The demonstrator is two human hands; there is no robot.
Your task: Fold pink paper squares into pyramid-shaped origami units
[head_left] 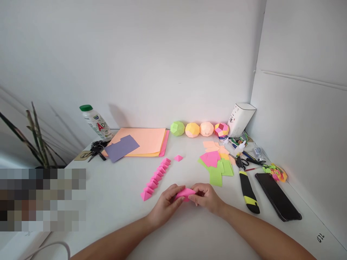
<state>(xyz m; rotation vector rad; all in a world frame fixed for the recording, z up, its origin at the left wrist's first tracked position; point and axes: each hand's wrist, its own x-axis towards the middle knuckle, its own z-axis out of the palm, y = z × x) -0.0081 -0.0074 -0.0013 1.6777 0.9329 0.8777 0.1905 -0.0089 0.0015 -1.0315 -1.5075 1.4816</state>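
Bright pink paper [184, 193], folded, pinched by left hand [167, 205] and right hand [208, 198].

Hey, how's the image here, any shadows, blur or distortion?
In the head view, the bottle casts a soft shadow on the wall and leans outward, likely wide-angle distortion; mosaic blocks hide part of the lower left; the held pink paper looks fairly sharp.

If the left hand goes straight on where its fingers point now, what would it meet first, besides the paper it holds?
The left hand would probably meet the right hand, at the other end of the pink paper; exact depth is unclear.
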